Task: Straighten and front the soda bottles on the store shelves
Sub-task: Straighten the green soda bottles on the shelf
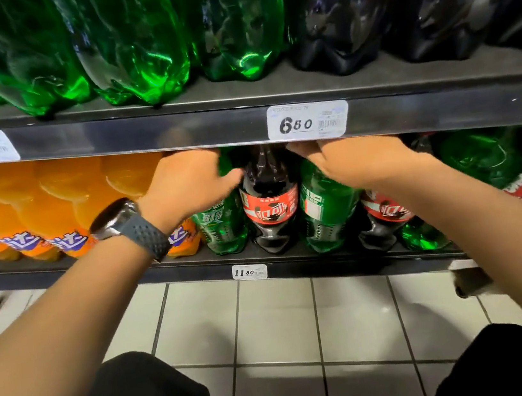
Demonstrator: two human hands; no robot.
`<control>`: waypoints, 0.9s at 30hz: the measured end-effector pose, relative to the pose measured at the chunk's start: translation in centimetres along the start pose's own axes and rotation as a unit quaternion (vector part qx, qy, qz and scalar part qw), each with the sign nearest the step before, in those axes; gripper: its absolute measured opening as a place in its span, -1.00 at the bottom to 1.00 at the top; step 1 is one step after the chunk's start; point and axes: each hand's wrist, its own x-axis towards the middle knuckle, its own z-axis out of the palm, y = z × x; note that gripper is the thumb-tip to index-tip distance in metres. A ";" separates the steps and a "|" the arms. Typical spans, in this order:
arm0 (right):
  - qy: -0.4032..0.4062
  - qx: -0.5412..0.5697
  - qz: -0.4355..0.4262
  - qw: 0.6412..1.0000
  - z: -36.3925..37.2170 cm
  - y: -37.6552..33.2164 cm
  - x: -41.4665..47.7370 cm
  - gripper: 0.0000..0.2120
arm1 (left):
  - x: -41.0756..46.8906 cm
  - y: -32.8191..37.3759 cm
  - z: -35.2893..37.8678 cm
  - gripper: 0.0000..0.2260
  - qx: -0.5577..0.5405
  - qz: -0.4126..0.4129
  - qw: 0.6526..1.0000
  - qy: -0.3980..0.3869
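On the lower shelf (328, 260) a dark cola bottle with a red label (269, 203) stands between two green soda bottles. My left hand (188, 182), a watch on its wrist, wraps the upper part of the left green bottle (223, 226). Over the shoulder of the right green bottle (325, 209) lies my right hand (353, 159), its fingers reaching toward the neck under the shelf edge. The bottle caps are hidden behind the upper shelf rail. A second cola bottle (386, 217) leans behind my right forearm.
Orange soda bottles (53, 207) fill the lower shelf's left. Green bottles (130, 41) and dark bottles (393, 1) stand on the upper shelf (176, 132), with price tags 7.80, 6.50 and 11.80 on the rails. More green and cola bottles lie tilted at the right. Tiled floor (270, 324) below.
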 end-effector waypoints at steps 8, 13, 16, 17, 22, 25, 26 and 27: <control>0.045 -0.089 0.144 0.984 -1.9 8.8 -4.8 -0.30 | 1.9 10.7 2.2 -0.24 -0.092 0.090 0.991 0.024; -0.006 -0.007 0.198 0.980 -2.2 10.8 -4.0 -0.23 | 2.6 13.6 2.9 -0.21 -0.036 0.056 0.998 0.014; -0.006 0.051 0.202 0.978 -2.3 11.4 -3.8 -0.16 | 2.9 14.3 2.9 -0.25 -0.026 0.042 0.999 -0.006; -0.005 0.059 0.204 0.977 -2.3 11.5 -3.8 -0.17 | 3.1 14.3 2.8 -0.28 -0.030 0.037 0.999 -0.021; 0.014 0.109 0.196 0.974 -2.3 11.7 -4.2 -0.24 | 4.0 13.5 2.3 -0.46 -0.062 0.026 0.986 -0.151; 0.018 0.124 0.205 0.971 -2.3 11.8 -4.5 -0.23 | 4.8 12.9 1.7 -0.39 -0.052 0.006 0.968 -0.247; 0.018 0.111 0.209 0.971 -2.3 11.7 -4.6 -0.22 | 5.0 12.7 1.7 -0.38 -0.049 0.002 0.963 -0.265; 0.017 0.097 0.211 0.973 -2.2 11.7 -4.6 -0.22 | 5.2 12.7 1.6 -0.35 -0.047 -0.001 0.960 -0.276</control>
